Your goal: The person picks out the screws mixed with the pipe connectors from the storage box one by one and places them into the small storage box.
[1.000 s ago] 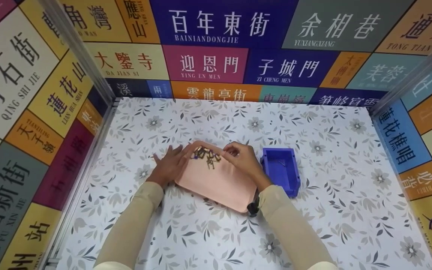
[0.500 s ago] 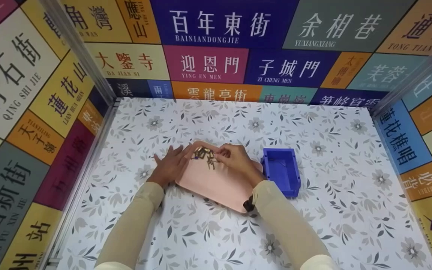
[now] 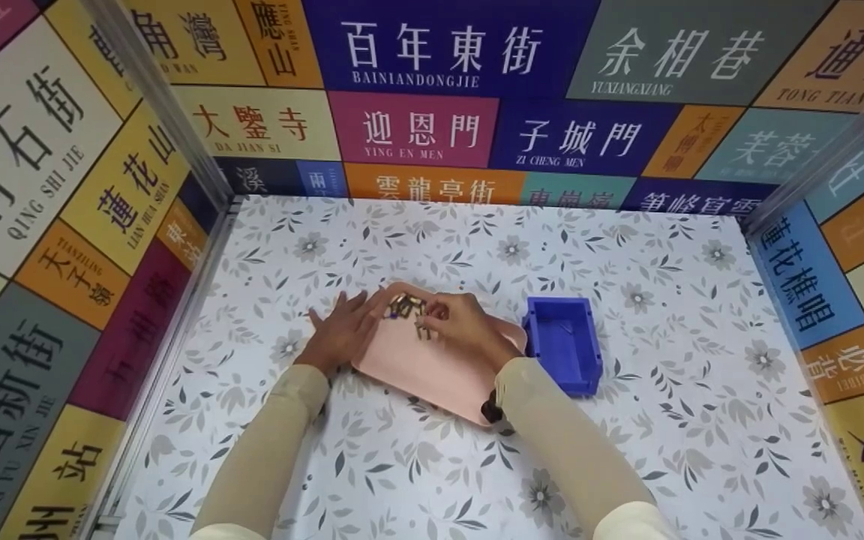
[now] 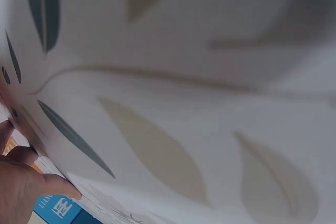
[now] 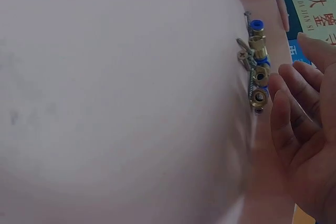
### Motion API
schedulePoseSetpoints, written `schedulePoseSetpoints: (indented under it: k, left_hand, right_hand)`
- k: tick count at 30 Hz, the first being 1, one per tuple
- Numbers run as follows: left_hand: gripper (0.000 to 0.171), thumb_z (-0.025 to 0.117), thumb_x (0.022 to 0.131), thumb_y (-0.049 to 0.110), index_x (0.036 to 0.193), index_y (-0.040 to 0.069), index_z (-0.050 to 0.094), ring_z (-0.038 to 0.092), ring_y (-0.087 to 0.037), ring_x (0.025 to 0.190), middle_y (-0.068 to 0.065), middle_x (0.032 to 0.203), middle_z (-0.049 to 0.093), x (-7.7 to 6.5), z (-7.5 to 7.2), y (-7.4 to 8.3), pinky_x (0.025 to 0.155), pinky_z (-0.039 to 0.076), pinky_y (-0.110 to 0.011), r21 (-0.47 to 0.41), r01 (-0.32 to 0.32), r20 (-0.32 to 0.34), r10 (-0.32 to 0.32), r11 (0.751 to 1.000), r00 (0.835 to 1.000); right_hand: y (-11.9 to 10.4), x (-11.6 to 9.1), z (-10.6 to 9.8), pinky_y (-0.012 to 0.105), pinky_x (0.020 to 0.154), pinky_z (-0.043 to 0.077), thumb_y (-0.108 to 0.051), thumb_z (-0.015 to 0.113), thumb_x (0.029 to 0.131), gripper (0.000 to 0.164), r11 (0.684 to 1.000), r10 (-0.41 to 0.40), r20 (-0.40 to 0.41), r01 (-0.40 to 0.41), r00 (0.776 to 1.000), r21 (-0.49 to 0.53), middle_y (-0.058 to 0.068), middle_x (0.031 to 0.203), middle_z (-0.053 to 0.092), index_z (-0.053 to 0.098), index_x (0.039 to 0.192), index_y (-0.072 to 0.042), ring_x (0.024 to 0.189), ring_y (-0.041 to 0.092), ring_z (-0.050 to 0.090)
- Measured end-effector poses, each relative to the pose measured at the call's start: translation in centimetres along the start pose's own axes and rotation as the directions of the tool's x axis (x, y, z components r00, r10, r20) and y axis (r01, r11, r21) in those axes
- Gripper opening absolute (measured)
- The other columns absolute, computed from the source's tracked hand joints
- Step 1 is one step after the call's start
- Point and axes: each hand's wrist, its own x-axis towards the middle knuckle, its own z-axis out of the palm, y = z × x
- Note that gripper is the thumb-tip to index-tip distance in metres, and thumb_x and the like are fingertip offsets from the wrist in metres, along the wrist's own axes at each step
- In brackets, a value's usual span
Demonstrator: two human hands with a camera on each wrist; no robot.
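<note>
Altogether, two hands point(image 3: 456, 324) flank at least three fittings point(image 5: 261, 53) on one tray point(image 3: 421, 375).

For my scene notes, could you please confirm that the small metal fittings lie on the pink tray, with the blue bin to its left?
Not quite: the head view shows the blue bin to the right of the pink tray; the small metal fittings do lie on the tray.

The tray point(image 3: 424, 375) lies on the table point(image 3: 439, 240), the bin point(image 3: 563, 352) just right of it. On the tray's far left part, fittings point(image 3: 402, 306) and screws point(image 5: 243, 56) lie between the left hand point(image 3: 342, 330), at its edge, and the right hand point(image 3: 464, 324). Walls point(image 3: 409, 127) stand behind and on both sides.
</note>
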Motion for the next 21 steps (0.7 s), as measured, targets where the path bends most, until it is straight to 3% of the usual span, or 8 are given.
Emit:
schedulePoseSetpoints:
  k: [4, 10, 21]
  left_hand:
    - [0.057, 0.014, 0.107, 0.063, 0.161, 0.047, 0.02, 0.008, -0.04, 0.159, 0.003, 0.17, 0.026, 0.0, 0.0, 0.1, 0.111, -0.008, -0.084, 0.002, -0.003, 0.002, 0.003, 1.0, 1.0]
    - [0.053, 0.02, 0.109, 0.058, 0.161, 0.046, 0.021, 0.008, -0.04, 0.159, 0.001, 0.17, 0.027, -0.2, -0.1, 0.3, 0.11, -0.008, -0.084, -0.023, -0.021, 0.008, 0.021, 1.0, 1.0]
    - [0.054, 0.017, 0.108, 0.058, 0.161, 0.045, 0.022, 0.009, -0.041, 0.159, 0.002, 0.17, 0.027, -0.2, -0.1, 0.0, 0.112, -0.008, -0.083, -0.02, -0.021, -0.01, 0.021, 1.0, 1.0]
  right_hand:
    - [0.3, -0.2, 0.6, 0.025, 0.054, 0.055, -0.023, 0.078, 0.093, 0.009, 0.999, 0.045, 0.035, -0.046, 0.998, 0.024, -0.004, 0.078, 0.074, 0.075, 0.093, -0.014, 0.061, 0.009, 0.067]
    - [0.8, -0.6, 1.0, 0.028, 0.06, 0.057, -0.026, 0.082, 0.089, 0.013, 0.995, 0.099, 0.041, -0.099, 0.994, 0.002, -0.008, 0.078, 0.073, 0.076, 0.095, -0.016, 0.067, 0.01, 0.068]
    - [1.0, -0.5, 1.4, 0.028, 0.062, 0.054, -0.027, 0.085, 0.085, 0.022, 0.995, 0.094, 0.019, -0.093, 0.995, -0.037, -0.004, 0.078, 0.069, 0.076, 0.1, -0.013, 0.069, 0.012, 0.063]
